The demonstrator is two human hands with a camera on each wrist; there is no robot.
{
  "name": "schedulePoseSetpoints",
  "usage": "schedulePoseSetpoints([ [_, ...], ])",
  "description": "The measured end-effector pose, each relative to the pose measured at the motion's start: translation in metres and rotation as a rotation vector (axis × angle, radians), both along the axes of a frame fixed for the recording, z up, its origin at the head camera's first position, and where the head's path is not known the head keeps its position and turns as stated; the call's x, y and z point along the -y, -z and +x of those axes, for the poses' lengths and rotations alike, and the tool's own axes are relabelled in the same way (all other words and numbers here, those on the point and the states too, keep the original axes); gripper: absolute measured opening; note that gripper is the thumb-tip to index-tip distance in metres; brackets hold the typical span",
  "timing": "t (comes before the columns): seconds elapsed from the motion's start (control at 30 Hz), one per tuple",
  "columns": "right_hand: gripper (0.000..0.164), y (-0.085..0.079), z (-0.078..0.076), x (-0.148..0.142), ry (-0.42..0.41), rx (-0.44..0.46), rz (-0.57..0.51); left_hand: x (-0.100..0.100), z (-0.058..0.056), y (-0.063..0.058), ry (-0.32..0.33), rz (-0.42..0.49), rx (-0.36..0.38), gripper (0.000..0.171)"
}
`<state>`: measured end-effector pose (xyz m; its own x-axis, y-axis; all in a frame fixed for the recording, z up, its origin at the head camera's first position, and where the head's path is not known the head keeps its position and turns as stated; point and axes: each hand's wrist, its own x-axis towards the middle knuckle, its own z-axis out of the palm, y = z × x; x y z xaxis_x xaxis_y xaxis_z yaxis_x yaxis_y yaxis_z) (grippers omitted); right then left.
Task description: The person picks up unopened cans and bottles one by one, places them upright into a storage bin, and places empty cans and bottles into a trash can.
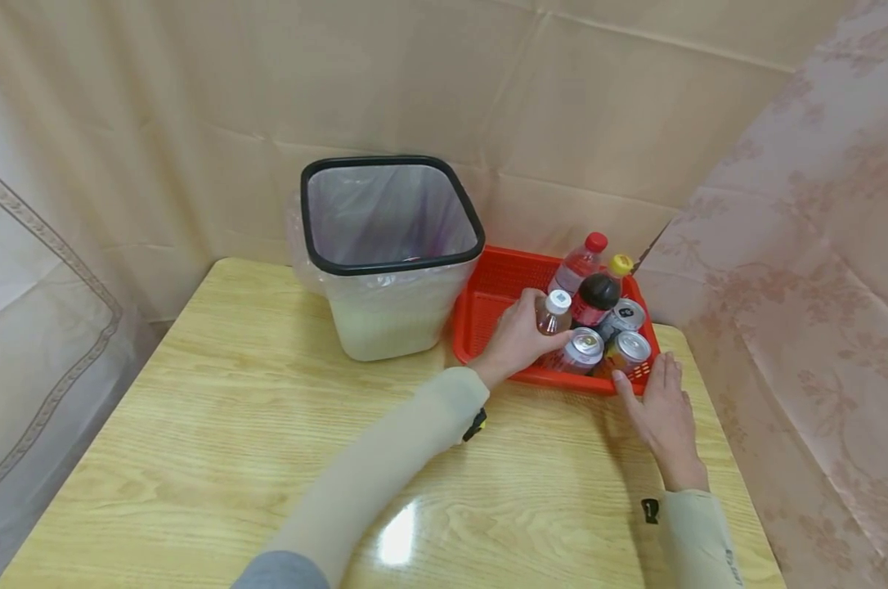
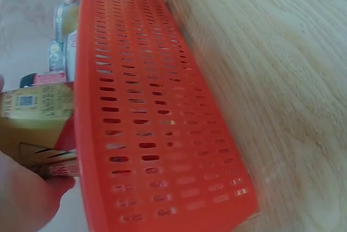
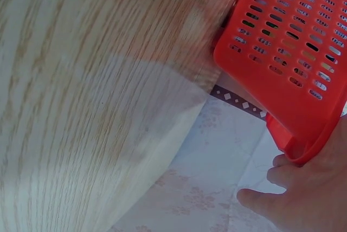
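Observation:
In the head view my left hand (image 1: 516,337) grips a clear bottle of brown drink with a white cap (image 1: 554,315), inside a red plastic basket (image 1: 481,298). The left wrist view shows its yellowish label (image 2: 38,104) close to the basket rim. My right hand (image 1: 665,413) rests against the basket's near right corner, its fingers extended. Around the held bottle stand a red-capped bottle (image 1: 580,263), a yellow-capped bottle of dark drink (image 1: 598,293) and several cans, including a silver-topped can (image 1: 584,350) and an orange-sided can (image 1: 628,352).
Left of the basket stands a pale bin (image 1: 385,315) with a black rim and a clear liner; something small lies inside. Both stand on a wood-grain table (image 1: 267,425). Beige curtain (image 1: 385,82) hangs behind, and floral cloth (image 1: 819,327) hangs along the right.

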<state>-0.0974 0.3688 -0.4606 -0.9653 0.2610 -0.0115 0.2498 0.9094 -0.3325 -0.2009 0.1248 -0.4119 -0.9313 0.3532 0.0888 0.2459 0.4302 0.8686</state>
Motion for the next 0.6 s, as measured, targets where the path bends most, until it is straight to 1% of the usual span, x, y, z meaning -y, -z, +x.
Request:
schedulePoseSetpoints([
  [0.17,0.106,0.001,0.0,0.001,-0.002,0.001,0.0,-0.005,-0.003,0.009,-0.014,-0.061,0.053,0.066],
  [0.3,0.106,0.002,0.0,0.002,-0.005,0.002,-0.005,-0.005,-0.005,0.015,-0.018,-0.114,0.07,0.067],
  [0.4,0.106,0.002,-0.001,0.004,-0.002,0.005,-0.011,-0.004,-0.008,0.018,-0.002,-0.137,0.076,0.069],
  [0.5,0.106,0.002,-0.002,0.005,-0.001,0.006,-0.01,-0.003,-0.01,0.02,0.015,-0.139,0.097,0.074],
  [0.6,0.106,0.003,-0.002,0.004,-0.004,-0.004,-0.007,-0.002,-0.012,0.021,0.03,-0.133,0.131,0.087],
])
